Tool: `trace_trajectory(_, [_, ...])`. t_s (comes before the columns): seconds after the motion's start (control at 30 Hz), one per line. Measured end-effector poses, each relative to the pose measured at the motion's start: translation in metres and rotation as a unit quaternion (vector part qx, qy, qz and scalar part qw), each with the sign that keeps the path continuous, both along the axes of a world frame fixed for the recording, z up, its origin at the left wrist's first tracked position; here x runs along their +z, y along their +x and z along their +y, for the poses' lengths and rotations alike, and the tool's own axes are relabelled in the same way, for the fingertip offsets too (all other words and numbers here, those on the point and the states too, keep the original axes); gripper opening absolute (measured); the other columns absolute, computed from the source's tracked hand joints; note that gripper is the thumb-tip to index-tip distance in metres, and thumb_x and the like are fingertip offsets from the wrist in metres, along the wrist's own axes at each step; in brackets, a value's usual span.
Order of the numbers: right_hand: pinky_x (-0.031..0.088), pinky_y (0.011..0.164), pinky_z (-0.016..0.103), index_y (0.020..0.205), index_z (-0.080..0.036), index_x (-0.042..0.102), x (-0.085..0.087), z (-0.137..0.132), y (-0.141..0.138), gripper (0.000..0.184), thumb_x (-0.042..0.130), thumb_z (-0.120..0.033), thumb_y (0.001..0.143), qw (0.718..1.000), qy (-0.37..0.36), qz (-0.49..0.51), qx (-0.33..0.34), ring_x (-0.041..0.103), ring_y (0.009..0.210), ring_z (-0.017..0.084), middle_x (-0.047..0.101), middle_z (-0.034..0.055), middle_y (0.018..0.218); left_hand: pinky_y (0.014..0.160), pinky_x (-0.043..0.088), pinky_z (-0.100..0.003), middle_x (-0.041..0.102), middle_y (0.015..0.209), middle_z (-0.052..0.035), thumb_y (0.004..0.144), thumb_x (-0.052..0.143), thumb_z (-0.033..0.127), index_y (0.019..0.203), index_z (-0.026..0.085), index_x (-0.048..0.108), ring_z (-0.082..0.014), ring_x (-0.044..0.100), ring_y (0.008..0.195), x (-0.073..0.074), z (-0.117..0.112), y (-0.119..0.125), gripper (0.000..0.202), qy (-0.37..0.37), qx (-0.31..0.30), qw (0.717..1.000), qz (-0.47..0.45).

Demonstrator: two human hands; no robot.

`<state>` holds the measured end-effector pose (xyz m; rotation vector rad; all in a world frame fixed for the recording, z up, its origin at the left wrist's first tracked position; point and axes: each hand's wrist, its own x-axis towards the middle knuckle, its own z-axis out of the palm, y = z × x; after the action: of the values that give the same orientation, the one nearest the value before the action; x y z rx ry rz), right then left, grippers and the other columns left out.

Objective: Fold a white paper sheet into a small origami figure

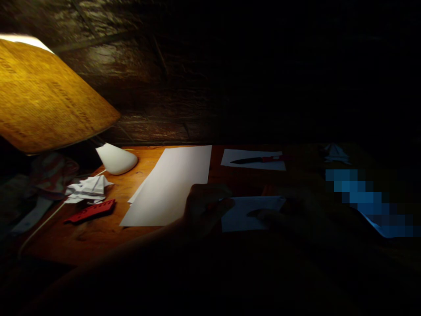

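My left hand (205,206) grips the left edge of a small piece of white paper (243,215), thumb over its upper left corner. At the paper's right side, my right hand (272,215) is closed on it too, with a finger or thumb lying across the front; most of this hand is lost in the dark. The paper's top edge looks straight and level, perhaps folded. Beyond it, a knife (250,160) with a dark blade and red handle rests on another piece of white paper (226,158). Larger white sheets (177,175) lie left of my hands.
A lamp with a yellow shade (49,96) and white base (116,159) stands at the left, its cord running down. Crumpled paper (88,189) and a red object with notches (90,211) lie near it. More crumpled paper (335,153) and a blurred-out blue glowing screen (365,197) are at the right.
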<state>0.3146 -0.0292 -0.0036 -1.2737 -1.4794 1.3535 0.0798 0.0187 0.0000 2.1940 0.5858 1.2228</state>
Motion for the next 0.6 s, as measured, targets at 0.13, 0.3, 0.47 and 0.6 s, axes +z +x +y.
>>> trace_trajectory(0.13, [0.057, 0.061, 0.031, 0.082, -0.021, 0.074, -0.0014, -0.0004, 0.0000, 0.031, 0.080, -0.051, 0.079, 1.000, 0.001, 0.031, 0.006, 0.072, 0.074, 0.021, 0.076, 0.0059, 0.082, 0.053, 0.043, -0.022, 0.063, 0.066, -0.0028, 0.099, 0.059, 0.030, 0.074, 0.017, 0.067, -0.0108, 0.059, 0.058, 0.0010, -0.0013, 0.0008, 0.029, -0.026, 0.001, 1.000, 0.001])
trace_trajectory(0.3, [0.053, 0.055, 0.029, 0.078, -0.020, 0.073, 0.0020, 0.0019, 0.0024, 0.030, 0.075, -0.049, 0.085, 1.000, 0.014, 0.023, -0.004, 0.067, 0.067, 0.018, 0.072, 0.0049, 0.075, 0.051, 0.039, -0.023, 0.059, 0.063, -0.0012, 0.099, 0.057, 0.028, 0.070, 0.017, 0.063, -0.0101, 0.054, 0.055, 0.0022, -0.0031, 0.0022, 0.032, -0.030, -0.012, 0.999, 0.011])
trace_trajectory(0.47, [0.047, 0.051, 0.025, 0.073, -0.020, 0.071, 0.0021, 0.0007, 0.0017, 0.029, 0.076, -0.046, 0.085, 0.999, 0.013, 0.031, -0.018, 0.062, 0.062, 0.014, 0.067, 0.0019, 0.069, 0.051, 0.037, -0.023, 0.057, 0.065, -0.0009, 0.099, 0.057, 0.026, 0.070, 0.017, 0.062, -0.0095, 0.052, 0.056, -0.0010, -0.0009, 0.0023, 0.031, -0.051, -0.038, 0.998, -0.013])
trace_trajectory(0.6, [0.046, 0.053, 0.025, 0.077, -0.021, 0.073, -0.0022, -0.0003, 0.0014, 0.027, 0.075, -0.046, 0.087, 0.998, 0.013, 0.058, -0.019, 0.060, 0.062, 0.013, 0.066, 0.0007, 0.071, 0.048, 0.030, -0.023, 0.047, 0.058, 0.0020, 0.098, 0.058, 0.026, 0.061, 0.016, 0.054, -0.0072, 0.043, 0.051, -0.0032, 0.0012, 0.0040, 0.038, -0.053, -0.048, 0.996, -0.045])
